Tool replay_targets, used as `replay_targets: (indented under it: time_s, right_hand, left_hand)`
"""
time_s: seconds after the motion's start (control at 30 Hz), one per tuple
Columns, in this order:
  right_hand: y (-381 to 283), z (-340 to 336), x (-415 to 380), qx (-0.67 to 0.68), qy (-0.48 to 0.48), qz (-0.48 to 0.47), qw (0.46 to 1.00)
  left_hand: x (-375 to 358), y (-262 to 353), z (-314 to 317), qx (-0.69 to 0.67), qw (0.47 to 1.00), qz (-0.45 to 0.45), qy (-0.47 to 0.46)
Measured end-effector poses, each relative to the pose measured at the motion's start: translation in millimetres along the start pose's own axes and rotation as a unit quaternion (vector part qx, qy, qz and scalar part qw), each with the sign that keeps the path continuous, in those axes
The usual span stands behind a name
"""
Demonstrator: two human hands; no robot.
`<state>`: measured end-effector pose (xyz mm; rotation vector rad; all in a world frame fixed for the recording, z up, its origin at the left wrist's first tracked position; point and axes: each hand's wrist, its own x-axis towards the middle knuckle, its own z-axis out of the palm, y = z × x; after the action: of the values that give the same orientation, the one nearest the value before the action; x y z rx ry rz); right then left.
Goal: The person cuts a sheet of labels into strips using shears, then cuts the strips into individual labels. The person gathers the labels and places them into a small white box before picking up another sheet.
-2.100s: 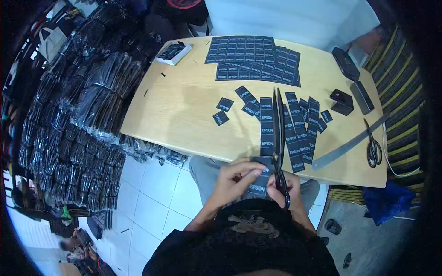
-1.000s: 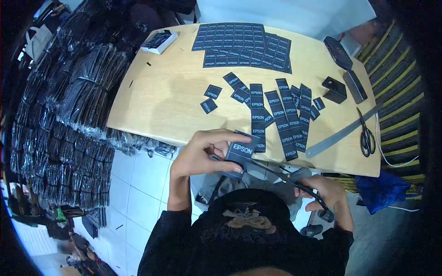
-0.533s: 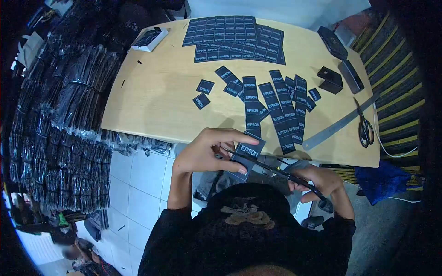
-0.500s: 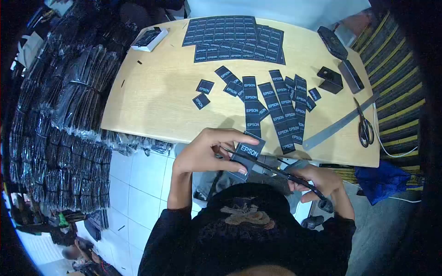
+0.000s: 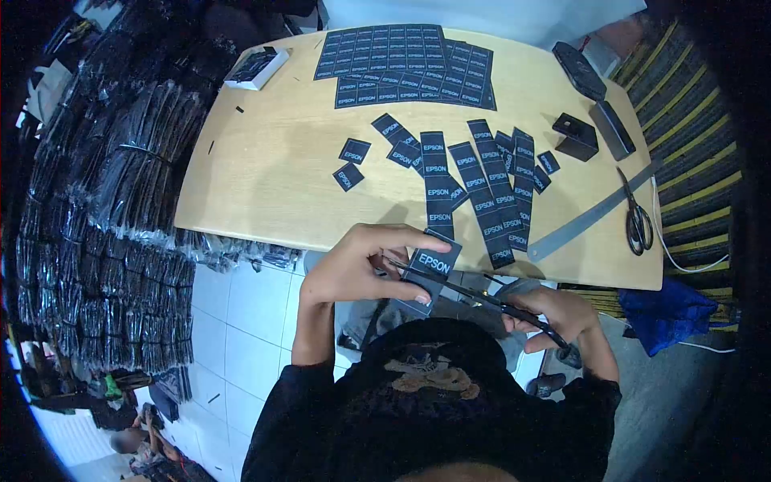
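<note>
My left hand [image 5: 361, 265] pinches a black EPSON label piece [image 5: 434, 260] between thumb and fingers, just off the table's front edge. In my right hand [image 5: 556, 313] are black-handled scissors [image 5: 486, 300], gripped by the handles. Their blades reach left across the label, close to my left thumb and fingers. Beyond my hands, long EPSON label strips [image 5: 483, 201] lie overlapping on the table. Two single labels [image 5: 348, 176] rest to the left of them. Whether the blades are fully closed is hard to make out.
On the wooden table [image 5: 265, 185] lie uncut label sheets [image 5: 381, 56], a steel ruler [image 5: 590, 213], a second pair of scissors [image 5: 638, 226], black blocks [image 5: 575, 138] and a small white box [image 5: 257, 69]. Bundled plastic-wrapped goods [image 5: 148, 153] are piled at left. Another person [image 5: 152, 446] is at lower left.
My hands, the label and the scissors hold nearly the same position. The view has shifted very slightly. At lower left, the other person's arms have moved.
</note>
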<state>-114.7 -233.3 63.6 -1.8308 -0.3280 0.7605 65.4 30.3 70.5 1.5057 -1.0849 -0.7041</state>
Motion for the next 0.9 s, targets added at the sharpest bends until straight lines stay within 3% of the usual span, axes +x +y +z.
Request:
replay_targets:
  time_s: [0.9]
  right_hand:
    - [6.3,-1.3,3.9,0.009,0.015,-0.048,0.999]
  left_hand:
    - [3.0,0.5,-3.6,-0.016,1.0,-0.01,-0.011]
